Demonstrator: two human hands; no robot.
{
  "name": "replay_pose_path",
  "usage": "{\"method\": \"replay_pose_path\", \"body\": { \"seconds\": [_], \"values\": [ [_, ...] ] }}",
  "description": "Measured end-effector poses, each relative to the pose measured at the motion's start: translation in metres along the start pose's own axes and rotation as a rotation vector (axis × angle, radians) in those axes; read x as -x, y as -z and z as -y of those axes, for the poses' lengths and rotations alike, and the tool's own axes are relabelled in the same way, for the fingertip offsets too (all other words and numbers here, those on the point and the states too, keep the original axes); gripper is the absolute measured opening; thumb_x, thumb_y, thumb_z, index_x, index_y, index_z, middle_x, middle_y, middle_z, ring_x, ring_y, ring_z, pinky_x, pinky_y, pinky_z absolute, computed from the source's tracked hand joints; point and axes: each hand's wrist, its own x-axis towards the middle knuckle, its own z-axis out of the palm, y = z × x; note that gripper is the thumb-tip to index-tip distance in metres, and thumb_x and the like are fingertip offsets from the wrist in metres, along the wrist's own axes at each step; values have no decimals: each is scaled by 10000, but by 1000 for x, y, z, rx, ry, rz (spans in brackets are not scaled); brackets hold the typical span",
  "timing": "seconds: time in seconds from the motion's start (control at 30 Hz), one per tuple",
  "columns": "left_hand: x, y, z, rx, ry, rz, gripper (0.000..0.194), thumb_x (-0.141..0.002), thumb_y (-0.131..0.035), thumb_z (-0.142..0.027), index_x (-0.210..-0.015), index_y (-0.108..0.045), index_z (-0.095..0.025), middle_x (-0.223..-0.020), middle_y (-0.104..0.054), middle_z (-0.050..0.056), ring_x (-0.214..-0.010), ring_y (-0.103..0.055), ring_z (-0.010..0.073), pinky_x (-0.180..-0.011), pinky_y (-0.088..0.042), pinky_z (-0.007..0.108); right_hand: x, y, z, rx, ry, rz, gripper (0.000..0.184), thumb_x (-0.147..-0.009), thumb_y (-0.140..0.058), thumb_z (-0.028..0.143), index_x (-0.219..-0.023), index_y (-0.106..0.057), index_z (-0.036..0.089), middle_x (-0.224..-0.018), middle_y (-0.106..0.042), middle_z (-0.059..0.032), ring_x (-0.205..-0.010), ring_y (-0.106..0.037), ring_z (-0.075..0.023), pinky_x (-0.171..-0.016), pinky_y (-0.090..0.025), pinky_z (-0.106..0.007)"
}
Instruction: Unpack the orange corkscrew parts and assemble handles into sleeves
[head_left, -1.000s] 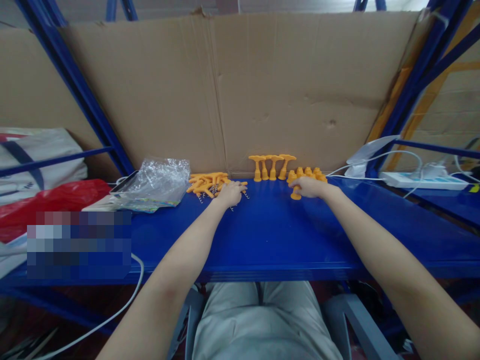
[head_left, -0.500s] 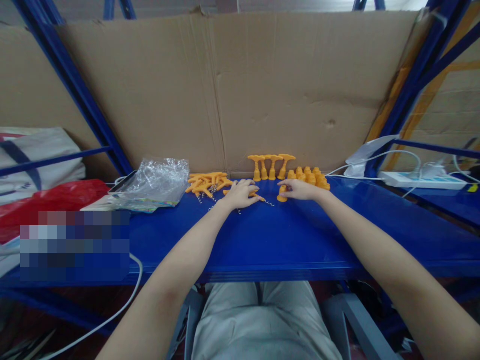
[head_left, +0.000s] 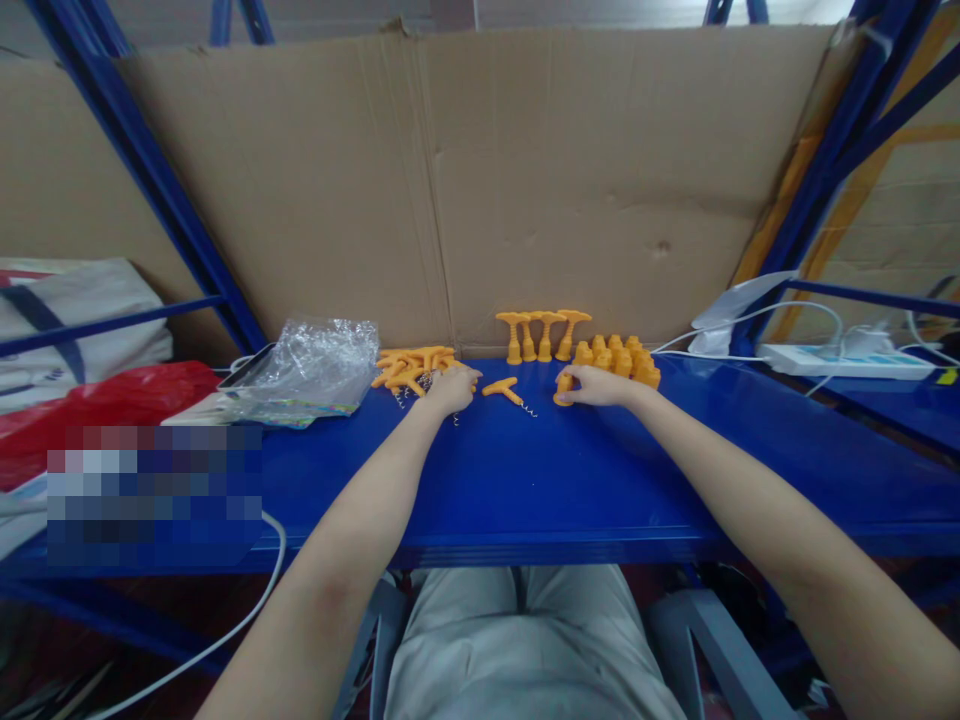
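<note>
My left hand point(head_left: 448, 391) is at the right edge of a pile of orange T-handled corkscrews point(head_left: 409, 368), its fingers closed over one corkscrew point(head_left: 473, 388) that is mostly hidden. A metal spiral shows below the hand. Between my hands a single corkscrew point(head_left: 503, 390) lies on the blue shelf, its spiral pointing right and toward me. With its fingertips my right hand point(head_left: 596, 385) grips an orange plastic sleeve point(head_left: 563, 388) with a flared base, upright on the shelf. Several more such sleeves point(head_left: 616, 352) stand behind that hand.
Several corkscrews fitted in sleeves point(head_left: 528, 338) stand in a row before the cardboard wall point(head_left: 600, 180). Clear plastic bags point(head_left: 304, 370) lie left on the blue shelf point(head_left: 510, 480), near a red bag point(head_left: 112, 400). A white power strip point(head_left: 847, 360) with cables is at the right.
My left hand has moved left to the pile, along with a corkscrew, uncovering the single corkscrew between my hands. My right hand stays in place on the sleeve.
</note>
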Motion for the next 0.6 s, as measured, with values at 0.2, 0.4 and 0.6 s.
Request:
{"method": "replay_pose_path", "body": {
  "seconds": [0.2, 0.4, 0.6],
  "values": [
    [3, 3, 3, -90, 18, -45, 511, -817, -465, -97, -1217, -700, -310, -1321, -661, 69, -1302, -505, 313, -1118, -286, 604, 3, 1, 4, 23, -48, -11, 327, -815, -695, 273, -1125, -649, 179, -1056, -723, -86, -912, -679, -222, -819, -516, -305],
    [5, 9, -13, -2, -143, 9, 540, -869, -429, -146, -1349, -606, -320, -1412, -598, 46, -1299, -517, 274, -1078, -374, 485, 0, -1, -7, -54, -40, -9, 409, -808, -717, 313, -1181, -628, 169, -1120, -711, -103, -987, -671, -226, -883, -514, -317],
    [9, 8, -37, -61, -176, 120, 575, -909, -378, -127, -1413, -547, -347, -1315, -646, 96, -1237, -580, 294, -1051, -395, 493, -1, 1, -17, -140, 11, 81, 204, -795, -710, 359, -880, -657, 181, -922, -715, -57, -891, -665, -224, -836, -512, -352]
  ]
}}
